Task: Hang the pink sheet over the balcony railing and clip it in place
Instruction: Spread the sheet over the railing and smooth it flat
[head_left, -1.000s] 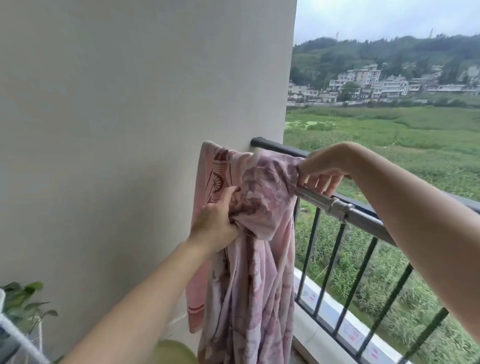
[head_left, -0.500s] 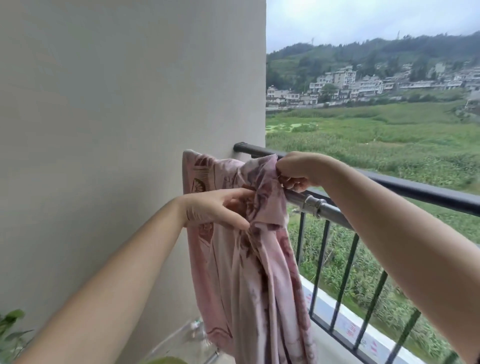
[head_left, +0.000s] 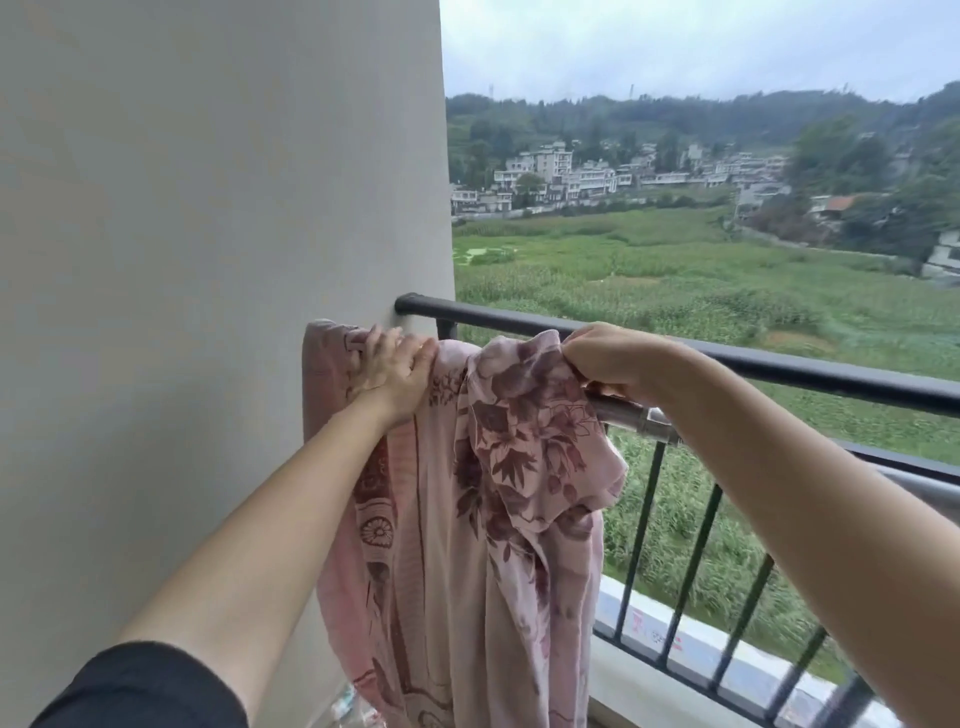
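Note:
The pink sheet (head_left: 467, 545), printed with dark red flowers, hangs bunched over a silver pole (head_left: 631, 413) just inside the black balcony railing (head_left: 779, 366). My left hand (head_left: 397, 371) lies flat on top of the sheet near the wall, fingers spread and pressing the cloth. My right hand (head_left: 610, 358) is closed on a gathered fold of the sheet above the pole. No clip is in view.
A grey wall (head_left: 208, 260) fills the left and meets the railing's end. Black vertical bars (head_left: 691, 561) run below the rail above a white ledge (head_left: 675, 639). Beyond lie green fields and distant houses.
My left hand has risen from the front of the sheet to its top near the wall and flattened there. My right hand has drawn its fold rightward along the pole.

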